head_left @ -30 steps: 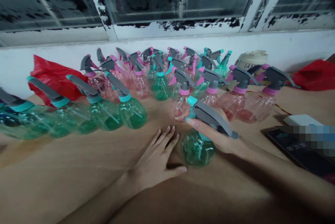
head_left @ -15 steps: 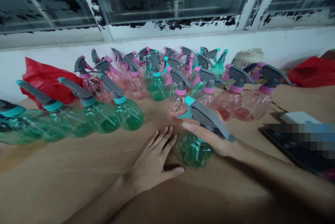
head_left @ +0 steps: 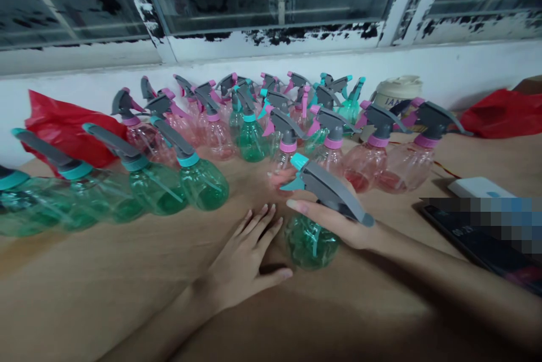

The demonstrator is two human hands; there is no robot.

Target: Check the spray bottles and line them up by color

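A green spray bottle [head_left: 312, 240] with a grey head and turquoise nozzle stands on the table in front of me. My right hand [head_left: 334, 223] is closed around its neck, below the spray head, with the thumb along the near side. Some fingers show beyond the turquoise trigger. Just left of that bottle, my left hand [head_left: 249, 254] lies flat on the tabletop, fingers spread and holding nothing. Beyond my left hand is another green spray bottle [head_left: 205, 184], at the end of a row. A pink spray bottle [head_left: 285, 161] stands behind the held one, partly hidden by my fingers.
Several pink and green spray bottles crowd the back by the wall. A red plastic bag [head_left: 71, 127] lies at left, another red bag [head_left: 502, 113] at right. A pale container [head_left: 398, 91], a white box [head_left: 480, 188] and a phone [head_left: 457, 232] are on the right.
The view has shifted slightly, so everything sits a little further left in the picture. My right hand's thumb and fingers look more apart around the trigger; my left hand stays flat.
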